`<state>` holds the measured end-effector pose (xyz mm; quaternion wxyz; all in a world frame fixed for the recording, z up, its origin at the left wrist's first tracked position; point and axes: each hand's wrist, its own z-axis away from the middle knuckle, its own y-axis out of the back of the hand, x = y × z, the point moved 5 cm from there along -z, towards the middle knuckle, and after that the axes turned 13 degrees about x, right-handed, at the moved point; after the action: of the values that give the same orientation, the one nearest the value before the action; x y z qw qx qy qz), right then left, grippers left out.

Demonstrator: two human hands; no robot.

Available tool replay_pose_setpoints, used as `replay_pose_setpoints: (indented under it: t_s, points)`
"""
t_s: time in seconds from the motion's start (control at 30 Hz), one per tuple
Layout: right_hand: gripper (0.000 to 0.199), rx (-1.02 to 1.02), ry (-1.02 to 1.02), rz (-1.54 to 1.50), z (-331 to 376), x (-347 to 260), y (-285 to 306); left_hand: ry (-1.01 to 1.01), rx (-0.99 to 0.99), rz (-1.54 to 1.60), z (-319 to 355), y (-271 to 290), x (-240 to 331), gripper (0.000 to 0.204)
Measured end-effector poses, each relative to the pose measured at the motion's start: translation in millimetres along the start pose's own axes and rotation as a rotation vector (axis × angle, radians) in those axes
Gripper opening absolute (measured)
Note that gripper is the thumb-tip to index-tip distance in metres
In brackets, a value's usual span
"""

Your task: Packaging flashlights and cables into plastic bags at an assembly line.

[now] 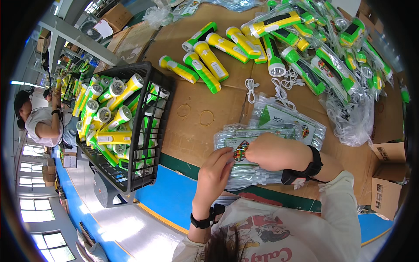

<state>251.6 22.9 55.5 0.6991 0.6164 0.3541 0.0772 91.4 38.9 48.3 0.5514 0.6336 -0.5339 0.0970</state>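
Left hand (214, 168): your fingers pinch the near edge of the top clear bag (235, 150)
Right hand (270, 153): pressed flat on the stack, gripping nothing
Bags: on the cardboard (196, 113); light, limp, slippery; likely best pinched at a corner
Beyond: crate (161, 131) of yellow-green torches (113, 118) to your left

The stack of packaging bags (262, 144) is clear, glossy, crinkled plastic film; the counter (196, 109) is covered in matt brown corrugated cardboard; the flashlights (209, 59) are smooth, shiny yellow-and-green plastic; the crate (150, 126) is black matt plastic lattice; the charging cables (251, 89) look like smooth white plastic.
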Motion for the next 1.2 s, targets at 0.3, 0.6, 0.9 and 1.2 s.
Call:
replay_pose_setpoints:
  t_s: [0.3, 0.6, 0.9, 1.2]
  points:
    - [0.018, -0.067, 0.003, -0.201, -0.5, 12.4, 13.8, 0.026, -0.003, 0.017, 2.5, -0.3, -2.3, 0.027]
    - [0.020, -0.031, -0.015, -0.058, 0.0, -8.0, 9.9, 0.008, -0.008, -0.001, 1.3, -1.6, -2.4, 0.028]
    - [0.010, 0.065, 0.024, 0.072, 0.0, 15.7, 25.1, 0.000, 0.021, -0.032, 2.9, 4.5, 2.9, 0.028]
    - [0.013, 0.611, 0.226, 0.109, -2.1, -41.4, 81.5, -0.171, 0.454, -0.319, -10.7, 38.2, 54.4, 0.020]
